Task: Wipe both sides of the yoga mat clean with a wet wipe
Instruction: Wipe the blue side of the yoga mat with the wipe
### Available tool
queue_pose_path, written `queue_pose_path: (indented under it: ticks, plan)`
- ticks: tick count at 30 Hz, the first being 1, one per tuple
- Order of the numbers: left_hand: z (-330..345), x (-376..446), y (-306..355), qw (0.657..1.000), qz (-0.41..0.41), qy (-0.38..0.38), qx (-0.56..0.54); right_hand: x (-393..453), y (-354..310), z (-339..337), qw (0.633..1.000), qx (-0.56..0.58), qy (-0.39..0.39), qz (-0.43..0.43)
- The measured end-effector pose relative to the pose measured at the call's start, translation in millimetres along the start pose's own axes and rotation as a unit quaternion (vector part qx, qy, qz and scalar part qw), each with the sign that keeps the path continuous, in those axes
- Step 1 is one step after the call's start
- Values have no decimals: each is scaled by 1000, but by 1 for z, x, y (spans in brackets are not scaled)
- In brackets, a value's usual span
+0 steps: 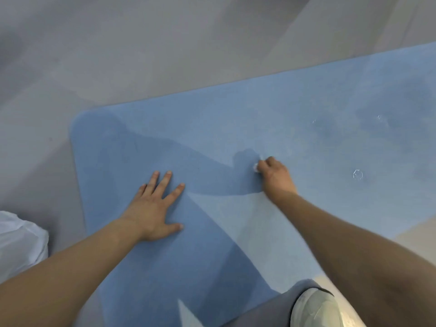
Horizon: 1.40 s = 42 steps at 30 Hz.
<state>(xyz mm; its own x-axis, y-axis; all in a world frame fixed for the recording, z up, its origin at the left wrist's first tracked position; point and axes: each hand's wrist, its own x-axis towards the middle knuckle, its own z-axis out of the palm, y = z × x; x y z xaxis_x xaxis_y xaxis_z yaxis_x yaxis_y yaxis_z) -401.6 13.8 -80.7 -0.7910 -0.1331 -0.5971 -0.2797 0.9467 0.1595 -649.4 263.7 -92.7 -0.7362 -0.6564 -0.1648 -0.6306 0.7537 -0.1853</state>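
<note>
my left hand (153,206) flat, open, pinning mat (306,119) end. right hand (274,175) fisted on wipe (256,166). mat's long axis runs right, unwiped stretch nearer right hand.

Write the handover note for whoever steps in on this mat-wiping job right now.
Left hand: open, palm flat on the yoga mat, fingers spread, bracing it near the rounded end.
Right hand: closed on a bunched wet wipe, pressed to the mat near its middle.
Mat lies flat on the grey floor, one side up; small bubbles sit on the stretch to the right.
Done: wiping of this upper side is under way; how much is covered cannot be told.
Left: finish this side, flip the mat, wipe the other.
</note>
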Motion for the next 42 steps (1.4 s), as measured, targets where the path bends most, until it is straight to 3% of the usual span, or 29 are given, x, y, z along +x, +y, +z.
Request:
queue_pose_path:
  ticks: [3, 7, 13, 18, 24, 28, 31, 36, 39, 42]
  plan:
    - [-3, -5, 5, 999, -3, -20, 30, -1, 31, -10, 998, -18, 9, 67]
    - [-8, -4, 3, 995, 12, -35, 88, -10, -24, 8, 998, 40, 7, 41]
    - [-15, 11, -22, 988, 114, 3, 109, -74, -154, 58, 987, 140, 26, -75]
    - [-11, 20, -21, 982, 150, 42, 111, -70, -120, 48, 982, 91, 58, -152]
    - [-5, 21, -19, 986, 120, 18, 111, -49, 17, 21, 991, 45, 91, 89]
    - [-6, 22, -18, 985, 125, -7, 120, -52, 11, 22, 984, 46, 107, 137]
    - [-4, 22, -18, 985, 133, 9, 113, -72, -53, 46, 985, 100, 125, 57]
    - [-5, 22, -20, 987, 139, 16, 76, -137, -161, 71, 981, 167, 2, -101]
    - [3, 20, -17, 981, 177, 73, 42, -137, -153, 69, 977, 147, 18, -152]
    - [9, 21, -5, 974, 210, 86, 28, -116, -115, 57, 985, 104, 6, -137]
